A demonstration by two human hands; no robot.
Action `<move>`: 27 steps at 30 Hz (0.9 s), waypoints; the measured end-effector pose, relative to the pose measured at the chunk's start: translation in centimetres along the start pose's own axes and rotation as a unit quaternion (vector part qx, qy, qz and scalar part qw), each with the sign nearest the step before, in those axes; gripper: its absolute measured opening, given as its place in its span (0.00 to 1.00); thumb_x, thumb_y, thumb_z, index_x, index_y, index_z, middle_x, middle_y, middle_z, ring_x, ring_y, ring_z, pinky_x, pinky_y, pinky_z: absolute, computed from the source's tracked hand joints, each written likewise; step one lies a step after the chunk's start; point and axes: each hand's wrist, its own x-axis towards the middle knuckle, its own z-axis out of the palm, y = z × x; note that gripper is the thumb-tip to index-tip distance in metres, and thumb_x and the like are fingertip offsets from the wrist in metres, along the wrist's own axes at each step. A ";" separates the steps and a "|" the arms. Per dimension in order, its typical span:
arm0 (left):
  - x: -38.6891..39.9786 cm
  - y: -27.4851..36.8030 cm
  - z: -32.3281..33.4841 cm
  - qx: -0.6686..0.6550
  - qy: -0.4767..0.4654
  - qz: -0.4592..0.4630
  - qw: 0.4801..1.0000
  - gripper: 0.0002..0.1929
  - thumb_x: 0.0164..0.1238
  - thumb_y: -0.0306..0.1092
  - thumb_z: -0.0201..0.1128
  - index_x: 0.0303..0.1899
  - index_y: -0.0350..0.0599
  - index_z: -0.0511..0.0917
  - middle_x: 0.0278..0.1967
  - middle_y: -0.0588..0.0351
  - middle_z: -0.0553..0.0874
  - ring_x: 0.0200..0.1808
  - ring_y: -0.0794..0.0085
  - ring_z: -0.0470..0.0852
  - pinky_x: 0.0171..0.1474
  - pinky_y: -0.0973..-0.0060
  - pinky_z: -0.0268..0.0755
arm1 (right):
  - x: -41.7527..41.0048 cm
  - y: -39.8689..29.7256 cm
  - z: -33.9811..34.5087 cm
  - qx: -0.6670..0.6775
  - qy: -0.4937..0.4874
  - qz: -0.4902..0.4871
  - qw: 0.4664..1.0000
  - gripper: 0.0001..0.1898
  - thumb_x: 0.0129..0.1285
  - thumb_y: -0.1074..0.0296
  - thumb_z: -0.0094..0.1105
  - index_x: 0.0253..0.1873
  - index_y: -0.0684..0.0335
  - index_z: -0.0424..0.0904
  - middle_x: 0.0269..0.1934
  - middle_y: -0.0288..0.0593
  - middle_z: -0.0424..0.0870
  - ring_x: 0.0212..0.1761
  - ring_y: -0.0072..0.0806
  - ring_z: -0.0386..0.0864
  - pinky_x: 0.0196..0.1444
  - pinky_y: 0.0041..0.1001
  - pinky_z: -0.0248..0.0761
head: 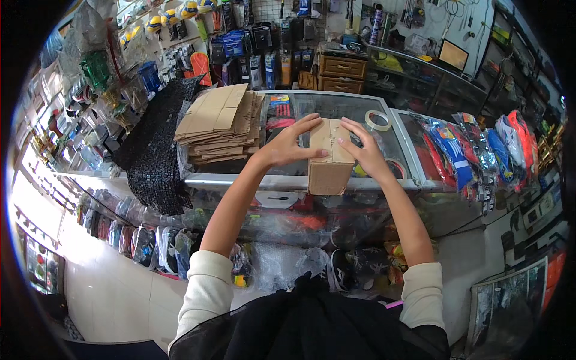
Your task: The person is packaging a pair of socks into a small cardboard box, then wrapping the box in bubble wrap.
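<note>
A small closed cardboard box (330, 176) rests at the front edge of the glass display counter (225, 181), its top seam pointing away from me. My left hand (288, 145) grips its left side, thumb across the top near the seam. On the opposite side my right hand (366, 153) holds the box, with its thumb on the top face. To the left lies a stack of flattened cardboard boxes (216, 121). Beyond my right hand is a roll of tape (378, 120). Another tape roll (402, 171) is partly hidden behind my right wrist.
Black bubble wrap (153, 148) drapes over the counter's front edge at left. Plastic-wrapped sports goods (454, 148) lie at right. Bagged shoes (146, 245) line a low shelf at lower left. Wooden drawers (343, 68) and a monitor (452, 55) stand behind the counter.
</note>
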 end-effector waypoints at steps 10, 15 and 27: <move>1.2 0.1 -0.2 0.076 -0.054 0.006 0.996 0.47 0.53 0.56 0.70 0.71 0.43 0.57 0.74 0.42 0.49 0.74 0.55 0.52 0.73 0.61 0.47 | 0.2 -0.1 -0.4 -0.007 -0.021 -0.003 1.000 0.28 0.62 0.59 0.61 0.62 0.72 0.70 0.66 0.50 0.67 0.69 0.39 0.64 0.69 0.31 0.55; 1.5 1.5 -0.1 0.065 -0.102 -0.022 0.992 0.50 0.52 0.62 0.67 0.72 0.47 0.54 0.74 0.42 0.46 0.74 0.52 0.49 0.73 0.59 0.47 | 0.1 -0.8 -0.7 -0.055 -0.021 -0.011 0.998 0.22 0.63 0.61 0.61 0.59 0.65 0.74 0.64 0.46 0.70 0.67 0.37 0.67 0.68 0.32 0.56; 2.9 -1.7 -0.2 -0.017 -0.164 0.066 0.984 0.50 0.49 0.65 0.67 0.71 0.51 0.57 0.72 0.42 0.49 0.74 0.49 0.46 0.72 0.57 0.51 | 1.8 -7.8 0.8 -0.086 -0.124 -0.169 0.974 0.07 0.55 0.69 0.66 0.37 0.65 0.81 0.51 0.44 0.77 0.56 0.35 0.74 0.60 0.33 0.64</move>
